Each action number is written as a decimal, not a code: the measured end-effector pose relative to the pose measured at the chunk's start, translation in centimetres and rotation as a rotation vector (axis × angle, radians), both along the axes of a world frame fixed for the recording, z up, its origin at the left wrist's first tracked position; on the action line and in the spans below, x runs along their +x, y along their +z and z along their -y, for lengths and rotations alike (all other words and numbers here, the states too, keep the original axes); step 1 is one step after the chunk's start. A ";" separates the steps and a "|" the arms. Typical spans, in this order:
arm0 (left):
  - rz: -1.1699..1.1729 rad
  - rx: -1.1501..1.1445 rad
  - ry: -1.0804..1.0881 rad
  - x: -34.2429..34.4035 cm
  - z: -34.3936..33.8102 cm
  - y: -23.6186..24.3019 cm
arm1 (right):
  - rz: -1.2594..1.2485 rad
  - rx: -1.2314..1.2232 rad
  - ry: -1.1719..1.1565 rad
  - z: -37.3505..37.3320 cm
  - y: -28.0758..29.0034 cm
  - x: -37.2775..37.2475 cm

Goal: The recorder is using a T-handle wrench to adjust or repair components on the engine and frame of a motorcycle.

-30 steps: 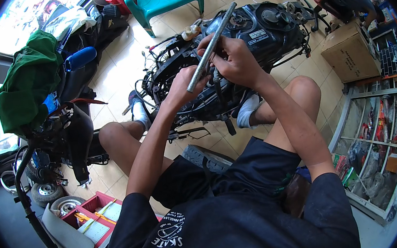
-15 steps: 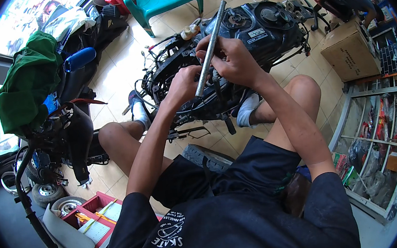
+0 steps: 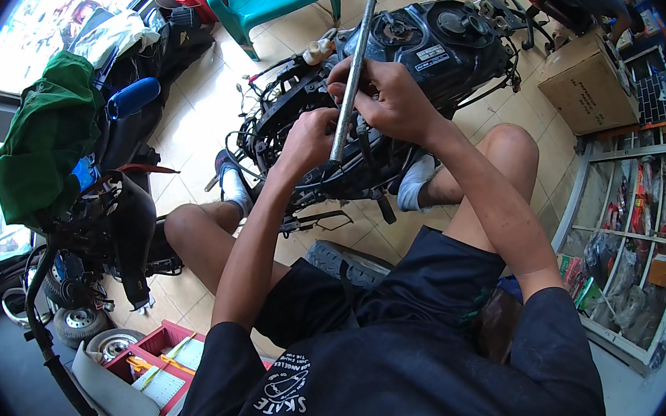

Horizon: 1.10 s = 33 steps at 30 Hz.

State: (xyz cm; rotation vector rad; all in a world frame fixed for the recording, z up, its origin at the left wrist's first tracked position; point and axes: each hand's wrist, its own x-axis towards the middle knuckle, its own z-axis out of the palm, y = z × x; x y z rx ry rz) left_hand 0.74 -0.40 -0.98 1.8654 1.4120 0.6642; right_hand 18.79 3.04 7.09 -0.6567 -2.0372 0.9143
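Note:
A long silver metal rod (image 3: 352, 92) slants in front of me, its far end up and to the right, above the stripped motorcycle frame (image 3: 292, 116). My right hand (image 3: 397, 105) is closed, with its bent fingers and thumb around the rod's middle. My left hand (image 3: 309, 142) is closed beside the rod's lower part, fingertips pointing toward it. What those left fingers pinch, if anything, is hidden behind the rod. Below both hands lie dark cables and frame parts. A black fuel tank (image 3: 434, 54) sits on the motorcycle, beyond my right hand.
A tire (image 3: 346, 263) lies between my legs. A teal plastic chair (image 3: 277, 5) stands beyond the motorcycle. Rightward are a cardboard box (image 3: 586, 87) and a display case (image 3: 580, 192) of packaged parts. At left stand another motorcycle with a green cloth (image 3: 50, 139) and a red tray (image 3: 170, 336).
The rod's far end has tipped very slightly to the left. Both hands keep almost the same place and grip.

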 end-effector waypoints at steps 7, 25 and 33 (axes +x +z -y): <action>0.006 0.018 0.000 -0.1 0.1 0.1 | 0.011 -0.037 0.003 0.0 0.1 0.0; -0.034 -0.040 -0.006 0.1 0.3 1.5 | 0.085 -0.029 0.008 0.3 1.1 0.1; -0.055 -0.032 -0.008 -0.1 0.3 1.3 | 0.074 -0.054 0.012 0.4 1.2 0.1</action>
